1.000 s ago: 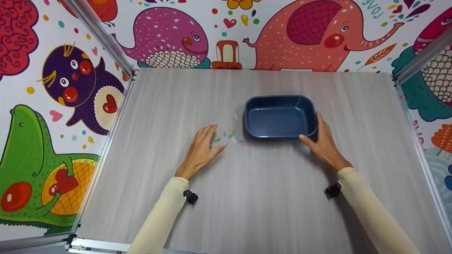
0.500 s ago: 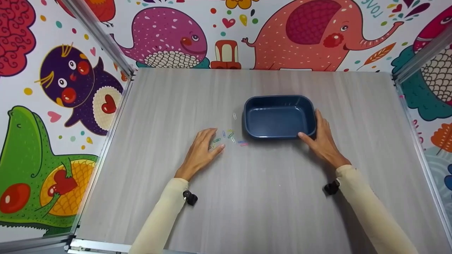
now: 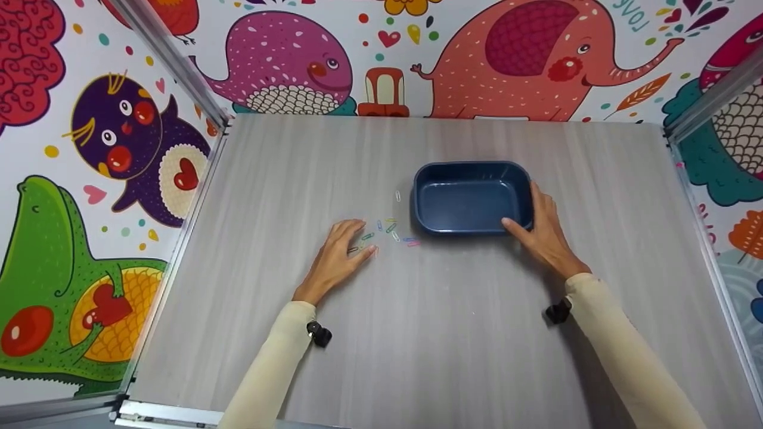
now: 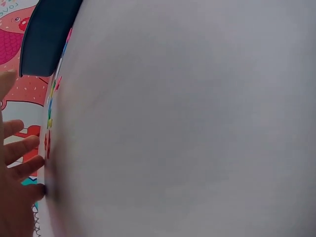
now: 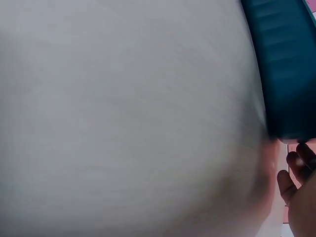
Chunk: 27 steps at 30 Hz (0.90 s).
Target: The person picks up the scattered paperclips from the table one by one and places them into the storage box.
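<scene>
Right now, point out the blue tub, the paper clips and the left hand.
blue tub (image 3: 471,205): head view, bare inner floor.
paper clips (image 3: 390,228): head view, middle of the scattered cluster.
left hand (image 3: 337,256): head view, back of the hand.

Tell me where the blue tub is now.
In the head view, the blue tub stands right of centre on the table, beside the paper clips; the right hand touches it.

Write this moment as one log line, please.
left hand: touching paper clips, flat on table | right hand: against blue tub corner | tub: empty, upright
</scene>
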Tool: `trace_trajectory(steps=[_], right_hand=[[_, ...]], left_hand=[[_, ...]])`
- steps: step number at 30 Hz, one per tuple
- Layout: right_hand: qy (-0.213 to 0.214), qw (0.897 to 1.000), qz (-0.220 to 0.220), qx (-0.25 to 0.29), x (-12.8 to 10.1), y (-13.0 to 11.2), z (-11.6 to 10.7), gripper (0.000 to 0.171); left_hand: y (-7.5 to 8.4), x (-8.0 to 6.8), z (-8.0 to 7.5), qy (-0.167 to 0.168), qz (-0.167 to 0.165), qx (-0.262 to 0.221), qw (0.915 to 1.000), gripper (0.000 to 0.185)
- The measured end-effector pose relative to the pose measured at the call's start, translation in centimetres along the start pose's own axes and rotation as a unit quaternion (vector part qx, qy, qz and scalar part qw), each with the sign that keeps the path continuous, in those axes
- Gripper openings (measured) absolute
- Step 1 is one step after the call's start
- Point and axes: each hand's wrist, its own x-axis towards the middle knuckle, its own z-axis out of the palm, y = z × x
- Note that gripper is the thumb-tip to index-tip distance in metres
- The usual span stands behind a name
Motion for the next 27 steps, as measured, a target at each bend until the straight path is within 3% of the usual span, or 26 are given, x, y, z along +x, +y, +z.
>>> trace_trajectory(steps=[13,20,27], right_hand=[[-0.021,1.000,0.007,-0.010,-0.8,-0.3,0.0,0.117],[-0.014,1.000,0.004,-0.007,-1.0,-0.2,0.2,0.116],[-0.011,1.000,0.011,-0.006,-1.2,-0.3,0.2,0.115]], left_hand=[[-1.1,-0.5,-0.2,0.018,0.021,-0.026,0.9993,0.053],[-3.3,-1.4,0.4,0.068,0.065,-0.045,0.9945,0.046],[-4.8,-2.3,0.7,0.096,0.077,-0.036,0.9918,0.039]])
